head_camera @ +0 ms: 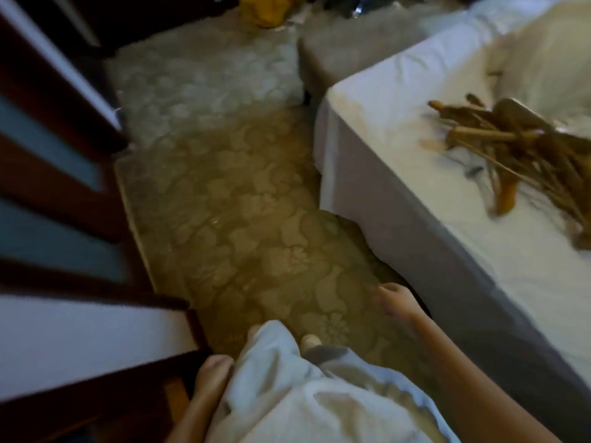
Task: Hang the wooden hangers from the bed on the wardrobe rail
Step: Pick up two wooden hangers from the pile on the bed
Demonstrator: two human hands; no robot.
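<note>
One bed (399,199), one hanger pile (518,148), two hands: left (212,375), right (396,302).

Wooden hangers (524,145) lie on matt cloth bedsheet (415,129); carpet (243,199) looks patterned, woven.

We had only one view, from the camera worn on the head, so no second view shared any part of the scene. It looked forward and steeply down along the patterned carpet (243,199), with our own light clothing filling the bottom of the frame, close under the lens. The wardrobe (48,174) ran up the left side, very near and blurred. The near corner of the bed (367,123) came in from the right, a little further off. The wide angle bent the straight edges, and the whole frame was smeared by motion.
</note>
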